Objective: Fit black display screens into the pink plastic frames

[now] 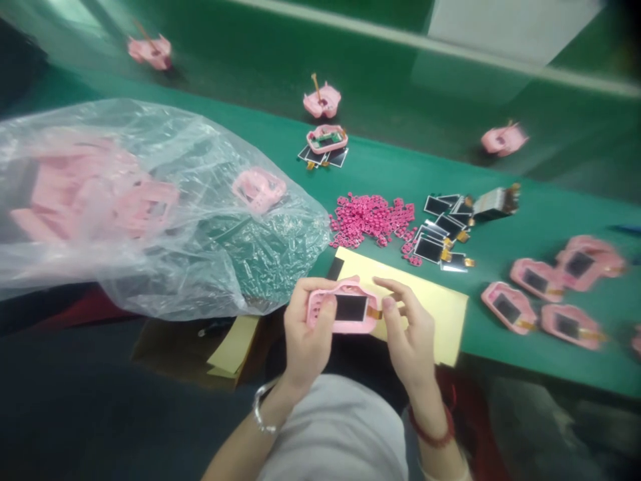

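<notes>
Both hands hold one pink plastic casing [345, 304] over the table's near edge. A small black screen sits in its middle, and an orange ribbon tab sticks out on its right. My left hand [306, 337] grips the casing's left end, thumb on the front. My right hand [408, 334] pinches the right end at the ribbon tab. Under them lies a yellow sheet [435, 304]. A heap of small magenta buttons [373, 219] and loose black screens [443, 234] lie just beyond it.
A big clear plastic bag [150, 207] of pink casings fills the left. Several casings with screens fitted [535, 294] lie at right. More pink casings [325, 137] sit farther back on the green table [525, 220] and the belt behind. A cardboard box [170, 347] stands below.
</notes>
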The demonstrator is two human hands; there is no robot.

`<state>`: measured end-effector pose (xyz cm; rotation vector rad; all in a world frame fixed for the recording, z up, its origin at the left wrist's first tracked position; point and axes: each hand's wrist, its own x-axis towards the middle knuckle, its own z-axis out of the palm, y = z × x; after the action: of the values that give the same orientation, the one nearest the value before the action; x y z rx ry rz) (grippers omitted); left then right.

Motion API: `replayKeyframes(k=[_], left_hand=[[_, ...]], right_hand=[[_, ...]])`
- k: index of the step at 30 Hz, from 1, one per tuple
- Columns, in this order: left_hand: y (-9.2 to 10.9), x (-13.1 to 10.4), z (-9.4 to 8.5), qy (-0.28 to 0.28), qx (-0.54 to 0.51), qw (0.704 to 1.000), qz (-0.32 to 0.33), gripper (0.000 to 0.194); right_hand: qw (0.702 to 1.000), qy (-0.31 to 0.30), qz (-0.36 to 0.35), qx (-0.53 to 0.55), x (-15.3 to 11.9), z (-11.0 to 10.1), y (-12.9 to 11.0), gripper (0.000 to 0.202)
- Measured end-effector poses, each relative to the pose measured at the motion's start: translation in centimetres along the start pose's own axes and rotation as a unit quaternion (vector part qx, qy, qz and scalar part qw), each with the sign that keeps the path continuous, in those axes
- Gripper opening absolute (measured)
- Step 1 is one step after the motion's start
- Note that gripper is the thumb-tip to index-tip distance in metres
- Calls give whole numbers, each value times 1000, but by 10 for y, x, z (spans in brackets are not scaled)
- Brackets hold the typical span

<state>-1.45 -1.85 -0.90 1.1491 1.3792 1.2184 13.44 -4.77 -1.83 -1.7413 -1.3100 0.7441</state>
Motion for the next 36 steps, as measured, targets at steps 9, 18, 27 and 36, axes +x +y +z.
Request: replayKeyframes(k=[9, 18, 27, 36], left_hand=[[-14, 17, 0, -51, -147, 973, -167, 22], [-10, 11, 9, -93, -149, 971, -163, 35], [-12, -8, 23, -106, -143, 978, -111, 40], [-8, -22, 19, -91, -156, 980, -79, 36]], right_hand=[[975, 65, -143, -155, 27, -15, 51, 29], [970, 90, -98, -204, 57, -46, 40, 20], [997, 21, -65, -30, 2, 11, -28, 11], [997, 31, -60, -23, -2, 16, -27, 16]])
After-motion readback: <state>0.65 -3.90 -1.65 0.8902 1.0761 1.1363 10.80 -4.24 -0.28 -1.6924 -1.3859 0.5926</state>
